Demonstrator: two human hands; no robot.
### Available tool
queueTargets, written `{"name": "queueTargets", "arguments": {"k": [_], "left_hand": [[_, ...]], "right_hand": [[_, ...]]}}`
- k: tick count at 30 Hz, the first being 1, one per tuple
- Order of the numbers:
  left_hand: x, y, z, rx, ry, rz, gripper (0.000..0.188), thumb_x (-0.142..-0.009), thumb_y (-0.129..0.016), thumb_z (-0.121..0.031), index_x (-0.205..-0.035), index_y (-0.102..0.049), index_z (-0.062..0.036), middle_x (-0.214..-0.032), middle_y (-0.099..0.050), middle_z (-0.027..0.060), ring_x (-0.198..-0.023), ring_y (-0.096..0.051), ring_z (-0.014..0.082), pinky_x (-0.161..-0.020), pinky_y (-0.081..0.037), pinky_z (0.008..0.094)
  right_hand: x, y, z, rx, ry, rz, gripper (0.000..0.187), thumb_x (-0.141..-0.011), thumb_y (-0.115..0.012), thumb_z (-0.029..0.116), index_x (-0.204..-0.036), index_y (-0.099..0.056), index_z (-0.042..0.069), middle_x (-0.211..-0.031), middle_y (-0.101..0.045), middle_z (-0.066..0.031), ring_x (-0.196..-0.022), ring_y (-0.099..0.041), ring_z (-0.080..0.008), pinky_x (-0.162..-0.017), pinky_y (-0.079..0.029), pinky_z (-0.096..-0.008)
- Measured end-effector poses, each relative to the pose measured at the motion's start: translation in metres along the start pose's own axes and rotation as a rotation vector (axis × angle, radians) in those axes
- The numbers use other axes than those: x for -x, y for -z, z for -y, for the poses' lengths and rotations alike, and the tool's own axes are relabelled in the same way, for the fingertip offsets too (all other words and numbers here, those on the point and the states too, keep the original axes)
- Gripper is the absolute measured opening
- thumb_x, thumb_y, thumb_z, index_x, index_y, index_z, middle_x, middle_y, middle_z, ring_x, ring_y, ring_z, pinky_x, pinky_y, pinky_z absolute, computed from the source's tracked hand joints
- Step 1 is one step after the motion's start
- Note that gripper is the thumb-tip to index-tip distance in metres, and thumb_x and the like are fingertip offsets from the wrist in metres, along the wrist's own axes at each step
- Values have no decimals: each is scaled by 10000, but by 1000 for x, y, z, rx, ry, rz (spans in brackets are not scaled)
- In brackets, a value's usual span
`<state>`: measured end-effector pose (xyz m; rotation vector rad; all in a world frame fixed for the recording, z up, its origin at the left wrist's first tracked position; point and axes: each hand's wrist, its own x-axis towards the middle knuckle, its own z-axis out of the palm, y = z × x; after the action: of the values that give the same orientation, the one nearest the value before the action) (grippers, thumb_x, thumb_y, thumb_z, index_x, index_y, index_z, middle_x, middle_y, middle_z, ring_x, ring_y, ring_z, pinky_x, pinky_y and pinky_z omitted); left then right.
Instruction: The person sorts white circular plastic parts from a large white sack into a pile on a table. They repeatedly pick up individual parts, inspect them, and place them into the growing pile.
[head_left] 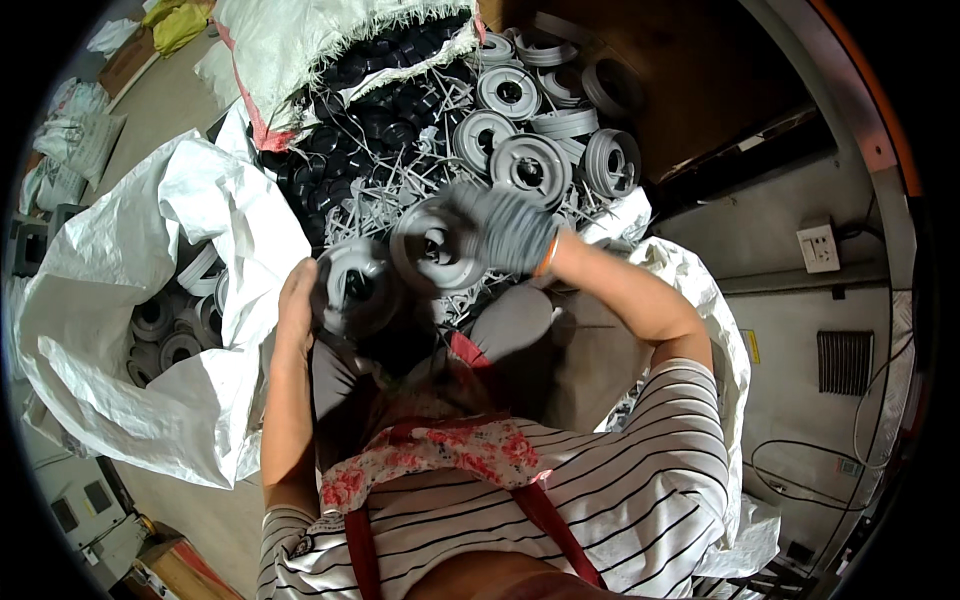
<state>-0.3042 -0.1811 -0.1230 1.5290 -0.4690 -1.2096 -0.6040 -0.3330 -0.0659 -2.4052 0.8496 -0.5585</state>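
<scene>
My left hand [298,292], bare, grips the left edge of a round grey plastic part [352,318] with a hole in its middle. My right hand [510,228], in a striped grey knit glove, holds a similar round grey plastic part [412,258], just right of the first one. Motion smears the glove and both parts, so the exact finger placement is hard to make out. Beyond my hands lies a pile of thin grey plastic scraps [395,195] and black round pieces [325,140]. Several more round grey parts [530,168] are heaped past my right hand.
At left stands a white woven sack [95,370] with grey round parts inside. Another woven sack [275,50] spills black pieces at the far side. A white sack [735,400] is by my right arm. A machine panel with a socket [818,248] and cables lies to the right.
</scene>
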Motion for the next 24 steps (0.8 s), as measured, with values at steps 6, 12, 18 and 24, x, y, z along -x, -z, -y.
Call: {"name": "queueTargets", "arguments": {"k": [6,12,18,24], "left_hand": [[-22,-17,10,-190,-91,-101,509,-857,-645,-194,-1249,-486,89,-1178,-569,174,-1075,-539,205,-945,-397,282],[-36,-16,24,-331,-136,-173,451,-853,-634,-81,-1243,-484,90,-1092,-581,102,-952,-542,141,-865,-436,255],[-43,-20,20,-368,-52,-177,425,-865,-627,-78,-1230,-490,92,-1111,-585,116,-1000,-546,146,-881,-434,246],[-48,-18,14,-435,-8,-175,390,-878,-623,-99,-1197,-516,98,-1080,-609,115,-1001,-550,149,-899,-425,253]], "right_hand": [[-90,80,-182,380,-719,12,733,-669,-685,495,-1172,-539,-18,-1176,-566,-248,-1117,-542,-357,-944,-438,-385],[-156,65,-257,630,-1051,-20,1042,-610,-723,574,-1405,-286,62,-1351,-429,-206,-1268,-406,-349,-1032,-338,-458],[-196,28,-350,826,-1183,-261,1140,-524,-756,661,-1399,-290,98,-1375,-395,-203,-1258,-393,-355,-1017,-305,-502],[-196,31,-327,565,-1240,-109,1069,-545,-763,574,-1367,-345,33,-1328,-455,-218,-1212,-476,-320,-989,-408,-375]]}}
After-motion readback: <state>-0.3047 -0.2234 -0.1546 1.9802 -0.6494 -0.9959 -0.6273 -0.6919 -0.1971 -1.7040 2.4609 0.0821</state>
